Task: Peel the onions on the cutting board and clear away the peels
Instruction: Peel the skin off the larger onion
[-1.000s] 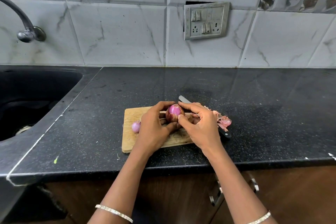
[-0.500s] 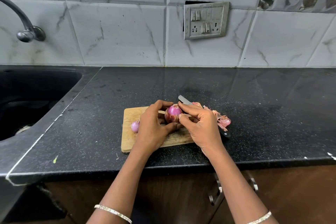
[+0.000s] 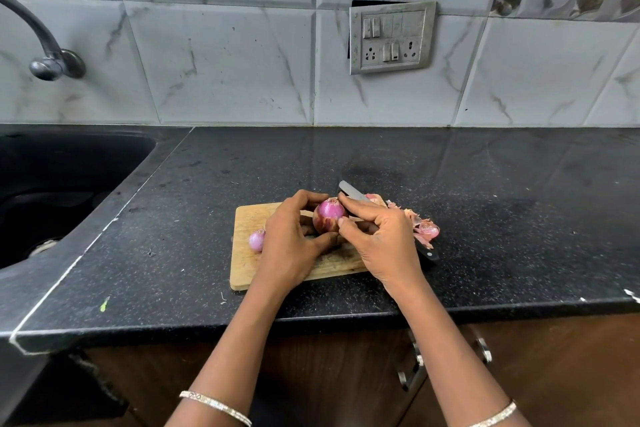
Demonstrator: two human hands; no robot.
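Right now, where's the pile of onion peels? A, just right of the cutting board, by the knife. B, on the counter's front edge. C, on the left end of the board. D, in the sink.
A: the peels lie just past the right end of the cutting board, against the knife.

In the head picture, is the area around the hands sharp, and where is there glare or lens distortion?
Head view: the onion, left hand and right hand look sharp. Head view: the black countertop carries soft reflections, no hard glare. Head view: the wall tile joints lean outward toward the borders, likely wide-angle distortion.
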